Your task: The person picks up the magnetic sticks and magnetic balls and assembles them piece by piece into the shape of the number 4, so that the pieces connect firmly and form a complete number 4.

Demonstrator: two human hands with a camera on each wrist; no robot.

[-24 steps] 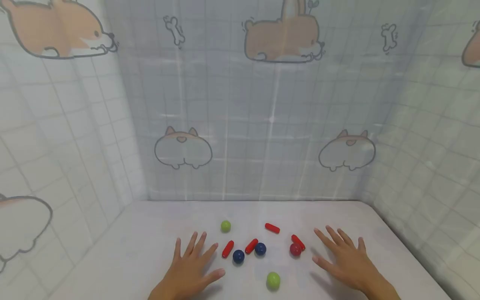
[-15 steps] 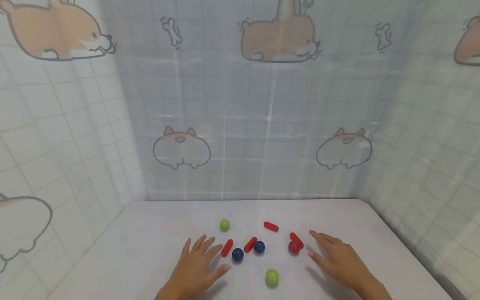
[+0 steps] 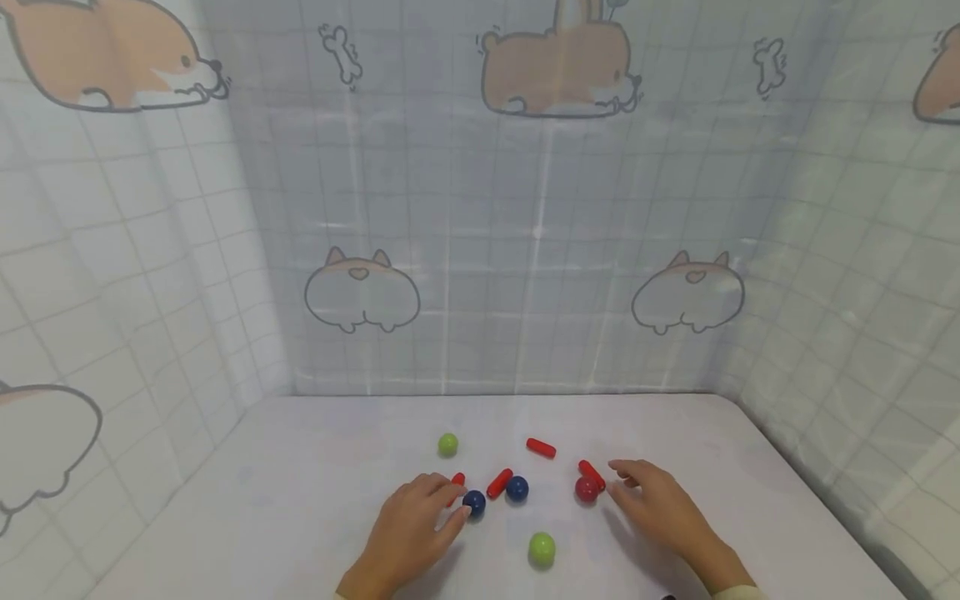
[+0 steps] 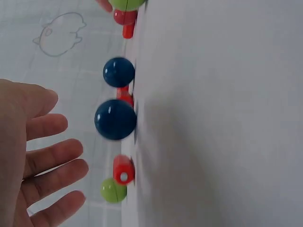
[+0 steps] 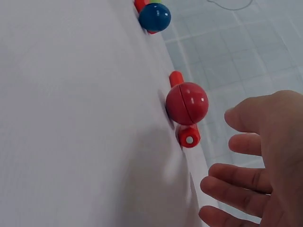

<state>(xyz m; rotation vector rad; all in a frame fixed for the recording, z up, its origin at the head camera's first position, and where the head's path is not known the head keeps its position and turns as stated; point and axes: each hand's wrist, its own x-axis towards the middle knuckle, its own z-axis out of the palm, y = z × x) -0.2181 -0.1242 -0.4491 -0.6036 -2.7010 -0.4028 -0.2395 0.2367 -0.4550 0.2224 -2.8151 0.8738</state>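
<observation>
Over the left part of the white table, my left hand (image 3: 411,523) has its thumb and fingers apart, beside a glossy dark blue ball (image 3: 474,503). In the left wrist view a gap shows between the fingers and that blue ball (image 4: 115,119). A short red stick (image 3: 459,478) is partly hidden behind the left fingers. My right hand (image 3: 662,507) hovers with bent, parted fingers just right of a red ball (image 3: 587,490). Behind that ball lies another red stick (image 3: 592,473). The right wrist view shows nothing between thumb and fingers, with the red ball (image 5: 187,103) in front of them.
A second blue ball (image 3: 517,489) sits next to a red stick (image 3: 500,483) mid-table. One green ball (image 3: 542,549) is nearer, another green ball (image 3: 447,445) farther back. A red stick (image 3: 541,448) lies toward the rear. Patterned curtains (image 3: 480,333) surround the table (image 3: 315,483).
Both hands have come inward, the left toward the nearer blue ball and the right toward the red ball. Their spread fingers have bent. The balls and sticks stay in place.
</observation>
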